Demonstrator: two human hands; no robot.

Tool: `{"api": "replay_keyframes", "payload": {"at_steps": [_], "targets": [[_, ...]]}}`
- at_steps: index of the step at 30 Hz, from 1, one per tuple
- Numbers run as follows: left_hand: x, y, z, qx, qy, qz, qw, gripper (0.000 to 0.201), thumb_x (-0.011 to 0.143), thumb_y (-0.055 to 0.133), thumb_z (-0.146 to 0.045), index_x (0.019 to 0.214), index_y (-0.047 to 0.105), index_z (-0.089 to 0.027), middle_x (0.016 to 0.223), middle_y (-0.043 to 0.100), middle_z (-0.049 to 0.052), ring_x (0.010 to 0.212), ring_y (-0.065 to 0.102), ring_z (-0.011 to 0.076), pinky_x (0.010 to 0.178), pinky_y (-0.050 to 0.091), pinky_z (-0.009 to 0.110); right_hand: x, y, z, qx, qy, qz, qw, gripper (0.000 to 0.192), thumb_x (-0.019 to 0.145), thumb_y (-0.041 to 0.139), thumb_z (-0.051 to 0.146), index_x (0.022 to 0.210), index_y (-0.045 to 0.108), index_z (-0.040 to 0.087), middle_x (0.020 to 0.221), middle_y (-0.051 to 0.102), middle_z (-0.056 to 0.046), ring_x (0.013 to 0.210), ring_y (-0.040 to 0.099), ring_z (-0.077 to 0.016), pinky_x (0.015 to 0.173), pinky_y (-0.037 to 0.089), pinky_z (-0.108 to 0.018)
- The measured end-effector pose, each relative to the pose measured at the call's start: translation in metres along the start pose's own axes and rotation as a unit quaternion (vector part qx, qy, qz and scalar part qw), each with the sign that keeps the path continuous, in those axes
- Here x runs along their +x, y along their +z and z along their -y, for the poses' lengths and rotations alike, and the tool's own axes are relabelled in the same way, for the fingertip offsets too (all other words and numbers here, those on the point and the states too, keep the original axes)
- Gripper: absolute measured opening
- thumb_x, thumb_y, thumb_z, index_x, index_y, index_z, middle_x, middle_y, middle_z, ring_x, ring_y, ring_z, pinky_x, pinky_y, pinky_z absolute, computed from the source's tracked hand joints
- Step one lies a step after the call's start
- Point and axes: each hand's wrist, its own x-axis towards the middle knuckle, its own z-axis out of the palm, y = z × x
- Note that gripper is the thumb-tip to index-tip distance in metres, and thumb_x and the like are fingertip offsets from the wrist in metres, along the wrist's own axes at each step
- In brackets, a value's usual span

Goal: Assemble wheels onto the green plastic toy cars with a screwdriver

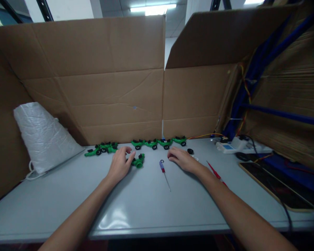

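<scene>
Nearest the front edge of the desk [146, 209]: bare grey surface, with both forearms reaching over it toward the back.

Mid-desk, left of centre: left hand [119, 164], palm down, fingers [125, 150] loosely spread and slightly curled; thumb tip touching a loose green toy piece [138, 161] that lies just beside it on the right. Nothing clamped.

Mid-desk, centre: small screwdriver [164, 170] with a blue-and-red handle, lying free between the hands, tip toward the front edge.

Mid-desk, right of centre: right hand [181, 158], palm down, fingers together and gently bent, resting flat; whether anything lies under it cannot be told. Just beyond it a small black wheel [190, 151]; beside the right forearm a red tool [215, 171], partly hidden.

Back edge: a row of green toy vehicles [158, 143] with black wheels, four in line near the centre, and a further cluster [102, 149] to their left. As judged, these are finished units and the loose piece is unfinished.

Back left corner: white plastic bag [43, 136] leaning on the cardboard wall [94, 80].

Right edge: white device [231, 145] with wires; dark flat board [277, 188].
</scene>
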Motion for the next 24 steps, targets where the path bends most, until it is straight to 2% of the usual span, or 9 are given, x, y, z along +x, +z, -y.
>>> {"api": "replay_keyframes", "payload": {"at_steps": [9, 15, 24], "targets": [[0.001, 0.0, 0.0, -0.01, 0.001, -0.01, 1.0, 0.033, 0.108, 0.048, -0.054, 0.111, 0.061, -0.024, 0.111, 0.07, 0.009, 0.103, 0.063, 0.0278, 0.086, 0.051, 0.042, 0.001, 0.008, -0.005, -0.011, 0.013, -0.03, 0.999, 0.009, 0.105, 0.054, 0.021, 0.099, 0.06, 0.022, 0.104, 0.063, -0.008, 0.095, 0.06, -0.0233, 0.089, 0.047, -0.035], [0.001, -0.001, -0.001, -0.014, 0.001, -0.008, 1.0, 0.033, 0.108, 0.048, -0.053, 0.111, 0.062, -0.024, 0.111, 0.07, 0.008, 0.102, 0.063, 0.0275, 0.088, 0.051, 0.042, 0.002, 0.01, -0.009, -0.012, 0.033, -0.043, 0.998, 0.003, 0.105, 0.053, 0.023, 0.103, 0.055, 0.022, 0.104, 0.063, -0.007, 0.09, 0.06, -0.0224, 0.083, 0.045, -0.034], [0.001, 0.0, 0.0, -0.012, -0.001, -0.011, 1.0, 0.033, 0.108, 0.048, -0.053, 0.11, 0.062, -0.024, 0.11, 0.07, 0.008, 0.102, 0.063, 0.0273, 0.088, 0.05, 0.042, 0.0, 0.003, -0.007, -0.069, 0.052, -0.059, 0.995, 0.013, 0.106, 0.047, 0.02, 0.106, 0.059, 0.023, 0.101, 0.067, -0.007, 0.091, 0.061, -0.024, 0.081, 0.044, -0.034]]}}
